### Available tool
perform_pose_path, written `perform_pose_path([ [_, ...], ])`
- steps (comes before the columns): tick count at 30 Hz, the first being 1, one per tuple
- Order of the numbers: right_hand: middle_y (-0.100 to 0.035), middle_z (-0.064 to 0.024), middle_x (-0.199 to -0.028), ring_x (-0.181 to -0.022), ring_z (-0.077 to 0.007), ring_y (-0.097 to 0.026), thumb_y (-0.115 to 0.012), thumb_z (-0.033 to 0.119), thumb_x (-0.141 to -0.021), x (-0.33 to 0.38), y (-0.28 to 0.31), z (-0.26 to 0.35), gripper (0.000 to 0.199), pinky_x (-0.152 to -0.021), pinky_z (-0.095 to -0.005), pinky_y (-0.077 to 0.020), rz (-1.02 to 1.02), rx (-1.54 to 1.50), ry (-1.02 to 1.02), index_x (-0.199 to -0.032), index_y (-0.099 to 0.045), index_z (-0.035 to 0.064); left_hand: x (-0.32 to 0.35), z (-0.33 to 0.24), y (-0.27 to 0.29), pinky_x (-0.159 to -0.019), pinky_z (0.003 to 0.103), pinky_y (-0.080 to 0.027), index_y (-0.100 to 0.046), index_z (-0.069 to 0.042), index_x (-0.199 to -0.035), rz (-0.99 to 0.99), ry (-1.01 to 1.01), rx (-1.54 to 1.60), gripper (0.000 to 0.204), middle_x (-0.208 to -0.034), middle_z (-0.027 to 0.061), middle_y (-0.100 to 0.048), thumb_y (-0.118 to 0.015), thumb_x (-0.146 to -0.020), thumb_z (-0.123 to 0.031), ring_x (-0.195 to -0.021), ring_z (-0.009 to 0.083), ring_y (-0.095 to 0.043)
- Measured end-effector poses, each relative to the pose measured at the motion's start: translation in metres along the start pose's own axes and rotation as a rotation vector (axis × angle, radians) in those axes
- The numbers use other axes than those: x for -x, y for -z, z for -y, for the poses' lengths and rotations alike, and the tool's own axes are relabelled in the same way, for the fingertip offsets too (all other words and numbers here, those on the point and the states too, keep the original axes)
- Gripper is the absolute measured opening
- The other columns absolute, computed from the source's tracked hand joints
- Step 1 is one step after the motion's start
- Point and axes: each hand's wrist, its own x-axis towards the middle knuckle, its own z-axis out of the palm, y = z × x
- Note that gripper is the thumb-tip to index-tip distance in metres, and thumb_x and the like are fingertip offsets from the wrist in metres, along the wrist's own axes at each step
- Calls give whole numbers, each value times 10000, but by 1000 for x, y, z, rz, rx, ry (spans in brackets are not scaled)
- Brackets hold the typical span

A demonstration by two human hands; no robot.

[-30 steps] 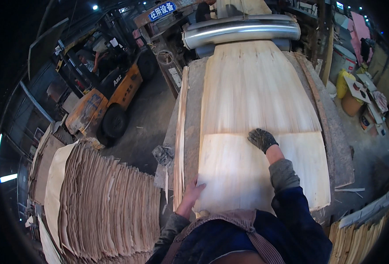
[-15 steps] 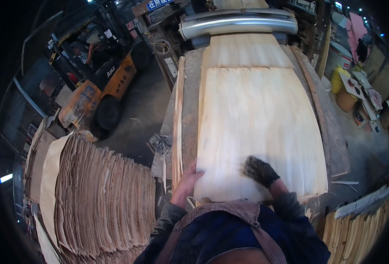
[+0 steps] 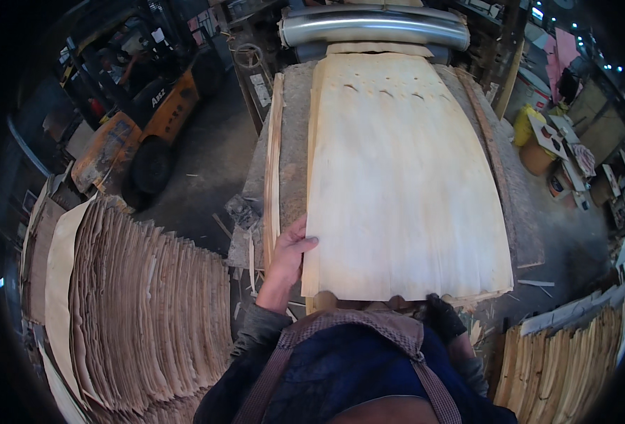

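Observation:
A pile of pale wood veneer sheets [image 3: 404, 198] lies before me, its top sheet broad and smooth with a row of small splits near the far end. My bare left hand [image 3: 285, 254] is closed on the pile's left edge, thumb over the top and fingers along the side. At the near right corner is my right hand [image 3: 445, 316] in a dark glove, against the front edge; its fingers are dark and partly hidden there. Beyond the pile's far end runs a shiny metal roller [image 3: 376, 30], with a strip of veneer just below it.
Narrow wood strips [image 3: 273, 162] lie along the table's left side, and a wooden rail [image 3: 486, 134] along its right. Stacked brown veneer [image 3: 150, 304] stands at left, more stacked veneer [image 3: 560, 367] at lower right. An orange forklift [image 3: 143, 134] with a person aboard is at far left.
The separate sheet at the far end has moved away toward the roller, baring the splits. My right hand has come back from the sheet's top to the near edge. The view has shifted slightly.

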Motion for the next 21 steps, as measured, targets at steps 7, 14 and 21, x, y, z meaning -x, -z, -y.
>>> perform_pose_path([
  [7,-631,-118,-703,-652,-252,-621,-646,273,-795,-82,3,46,285,-603,-340,-504,-105,593,434,-910,-578,21,-20,32,33,-916,316,-425,-306,14,-1349,-219,74,-370,600,-1253,167,-488,-502,-782,9,-1114,235,-515],
  [14,-556,-114,-673,-634,-266,-558,-570,249,-868,-198,-38,146,131,-671,-441,-505,32,-146,174,-926,-551,133,-13,116,44,-961,357,-380,-246,42,-1351,-280,28,-1167,752,-1302,254,-390,-641,-768,-221,-1179,358,-432],
  [21,-552,-175,-1039,-1025,-338,-518,-494,213,-901,-287,-61,186,300,-938,-505,-404,486,-618,133,-1145,-473,39,-8,136,52,-990,346,-351,-240,73,-1342,-338,30,-1164,759,-1314,251,-353,-650,-772,-219,-1215,345,-383],
])
